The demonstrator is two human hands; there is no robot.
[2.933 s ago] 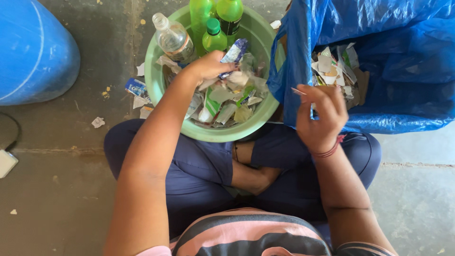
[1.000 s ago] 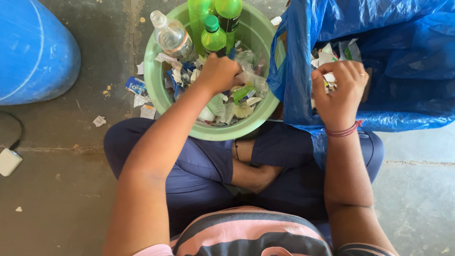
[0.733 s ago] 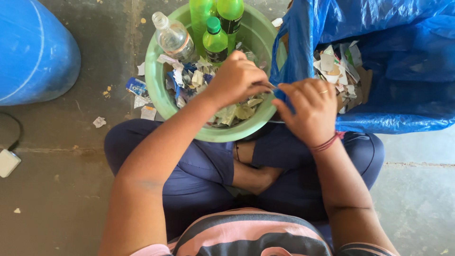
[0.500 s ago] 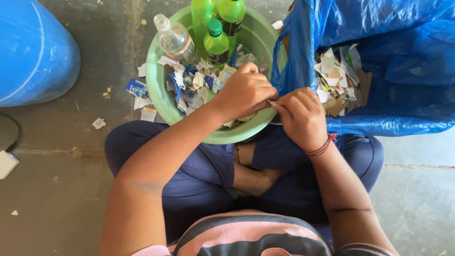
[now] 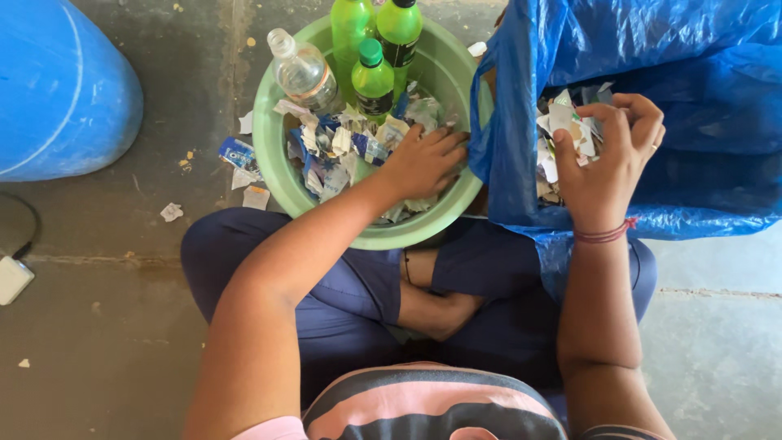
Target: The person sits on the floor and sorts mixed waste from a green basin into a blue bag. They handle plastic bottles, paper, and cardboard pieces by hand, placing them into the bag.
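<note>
Here the left hand (image 5: 423, 159) lies fingers spread on scraps (image 5: 342, 147) in the basin (image 5: 273, 155); the right hand (image 5: 607, 155) hangs half-curled over the bag (image 5: 700, 73); scraps seem light, flimsy; pinch edges.

This looks like an informal waste-sorting spot on a bare floor, perhaps a yard or storeroom; which one cannot be told. The grey concrete floor (image 5: 106, 326) is stained and strewn with paper scraps (image 5: 244, 175). A green basin (image 5: 273, 163) holds torn wrappers and plastic bottles (image 5: 371, 73), a blue plastic sack (image 5: 700, 73) at right holds more scraps, and a blue drum (image 5: 65, 90) stands far left.
</note>
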